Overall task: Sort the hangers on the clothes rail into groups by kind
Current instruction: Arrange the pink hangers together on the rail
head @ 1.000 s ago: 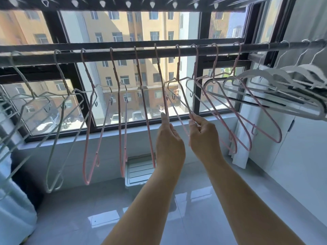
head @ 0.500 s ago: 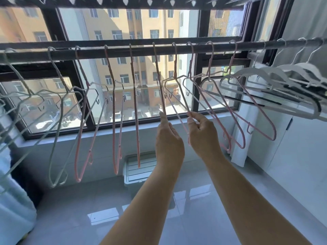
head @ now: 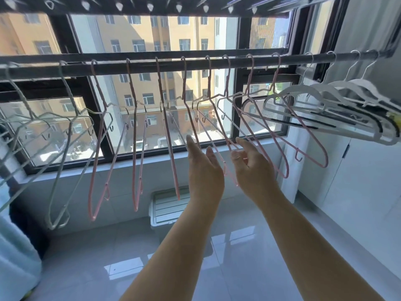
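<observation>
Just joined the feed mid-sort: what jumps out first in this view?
A dark clothes rail runs across the window, strung with thin pink hangers through the middle, pale wire hangers bunched at the left and thick white hangers packed at the right end. Below the middle, the left hand and right hand reach up among the pink ones, fingers loosely spread.

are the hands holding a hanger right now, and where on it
Neither hand clearly grips anything. The left hand is open, fingertips against a pink hanger. The right hand has loosely curled fingers at the lower bars of the pink hangers, not closed on them.
</observation>
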